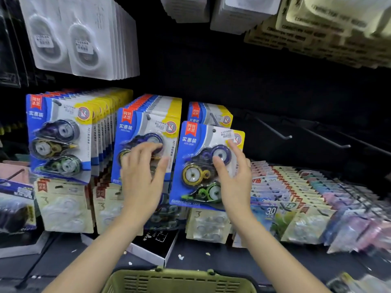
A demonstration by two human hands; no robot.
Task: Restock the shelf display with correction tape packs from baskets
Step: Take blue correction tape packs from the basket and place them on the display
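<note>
Blue-and-yellow correction tape packs hang on pegs in three rows: a full left row (60, 140), a middle row (146, 123) and a short right row (208, 114). The front pack of the right row (198, 166) hangs a little forward and lower than those behind it. My right hand (232, 178) touches its blister and right edge with straight fingers, thumb on the front. My left hand (143, 174) is spread with relaxed fingers over the front pack of the middle row and grips nothing. The rim of a green basket (179, 280) shows at the bottom; its inside is hidden.
Two bare black pegs (289, 136) (347, 146) stick out to the right of the short row. Beige packs (63, 208) hang below, pastel packs (296, 191) lie in rows at right. White packs (80, 37) hang above. A black box (156, 244) lies on the ledge.
</note>
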